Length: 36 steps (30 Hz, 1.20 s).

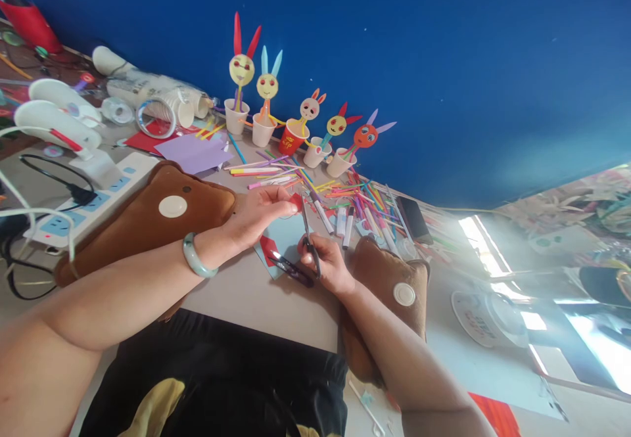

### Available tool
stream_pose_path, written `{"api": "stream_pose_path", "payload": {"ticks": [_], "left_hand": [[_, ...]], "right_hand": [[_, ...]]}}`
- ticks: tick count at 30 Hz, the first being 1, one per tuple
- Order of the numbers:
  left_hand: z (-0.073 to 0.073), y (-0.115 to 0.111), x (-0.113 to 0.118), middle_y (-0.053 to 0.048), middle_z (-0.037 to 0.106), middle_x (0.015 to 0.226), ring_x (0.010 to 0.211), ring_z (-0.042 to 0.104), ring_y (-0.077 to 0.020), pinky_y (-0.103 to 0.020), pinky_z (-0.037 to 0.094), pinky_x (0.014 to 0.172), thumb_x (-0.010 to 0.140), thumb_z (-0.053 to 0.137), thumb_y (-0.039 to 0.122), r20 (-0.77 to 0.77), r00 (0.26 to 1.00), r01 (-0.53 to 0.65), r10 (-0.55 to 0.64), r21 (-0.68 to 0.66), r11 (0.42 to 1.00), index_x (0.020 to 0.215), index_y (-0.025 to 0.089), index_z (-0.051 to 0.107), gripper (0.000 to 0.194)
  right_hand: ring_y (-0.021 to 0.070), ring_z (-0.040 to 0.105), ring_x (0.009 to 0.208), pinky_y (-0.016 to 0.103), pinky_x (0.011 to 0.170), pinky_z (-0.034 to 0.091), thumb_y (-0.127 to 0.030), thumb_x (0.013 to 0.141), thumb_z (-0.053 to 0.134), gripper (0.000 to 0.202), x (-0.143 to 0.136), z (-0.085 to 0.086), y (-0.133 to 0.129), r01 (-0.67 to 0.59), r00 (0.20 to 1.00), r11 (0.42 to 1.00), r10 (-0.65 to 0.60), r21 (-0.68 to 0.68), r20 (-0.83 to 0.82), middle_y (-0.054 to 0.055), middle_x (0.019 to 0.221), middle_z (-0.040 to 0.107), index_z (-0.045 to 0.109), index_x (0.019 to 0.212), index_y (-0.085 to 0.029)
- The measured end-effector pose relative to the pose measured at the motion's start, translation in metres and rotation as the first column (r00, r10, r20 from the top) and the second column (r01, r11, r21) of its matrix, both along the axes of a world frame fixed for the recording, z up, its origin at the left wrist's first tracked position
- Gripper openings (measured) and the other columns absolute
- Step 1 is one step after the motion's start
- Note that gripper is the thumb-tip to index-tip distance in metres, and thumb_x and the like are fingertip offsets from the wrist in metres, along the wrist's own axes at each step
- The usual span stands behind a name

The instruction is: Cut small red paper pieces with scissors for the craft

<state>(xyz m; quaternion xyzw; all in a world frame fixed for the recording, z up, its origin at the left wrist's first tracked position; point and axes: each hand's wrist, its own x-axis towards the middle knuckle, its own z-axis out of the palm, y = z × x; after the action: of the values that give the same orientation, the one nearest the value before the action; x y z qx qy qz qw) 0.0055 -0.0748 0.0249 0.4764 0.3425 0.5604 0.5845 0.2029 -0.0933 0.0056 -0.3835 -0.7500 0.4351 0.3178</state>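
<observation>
My left hand (261, 212), with a jade-like bangle (196, 259) on its wrist, pinches a small piece of red paper (296, 201) between thumb and fingers. My right hand (328, 263) grips a pair of scissors (308, 236) by the black handles. Their blades point up, right beside the red paper; whether they touch it I cannot tell. Below, a second black-handled tool (292, 269), perhaps another pair of scissors, lies near a red paper scrap (269, 250) on a light blue sheet (283, 232).
Several paper cups (263, 131) with rabbit-faced figures line the blue wall. Pens and coloured sticks (365, 207) are scattered before them. Brown plush cushions (389, 286) flank the work area. At left are a power strip (101, 200) and purple paper (197, 151); a phone (415, 219) lies right.
</observation>
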Motion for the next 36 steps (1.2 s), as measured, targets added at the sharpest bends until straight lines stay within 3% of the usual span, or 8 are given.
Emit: {"api": "stream_pose_path", "payload": {"ticks": [36], "left_hand": [[0.0062, -0.0025, -0.0023, 0.002, 0.055, 0.067, 0.065, 0.049, -0.0116, -0.026, 0.038, 0.062, 0.073, 0.067, 0.024, -0.027, 0.999, -0.037, 0.038, 0.026, 0.999, 0.066, 0.017, 0.056, 0.015]], "right_hand": [[0.0151, 0.044, 0.064, 0.03, 0.062, 0.035, -0.076, 0.072, 0.061, 0.059, 0.0018, -0.0043, 0.001, 0.0, 1.0, 1.0, 0.0, -0.024, 0.004, 0.001, 0.062, 0.054, 0.055, 0.061, -0.019]]}}
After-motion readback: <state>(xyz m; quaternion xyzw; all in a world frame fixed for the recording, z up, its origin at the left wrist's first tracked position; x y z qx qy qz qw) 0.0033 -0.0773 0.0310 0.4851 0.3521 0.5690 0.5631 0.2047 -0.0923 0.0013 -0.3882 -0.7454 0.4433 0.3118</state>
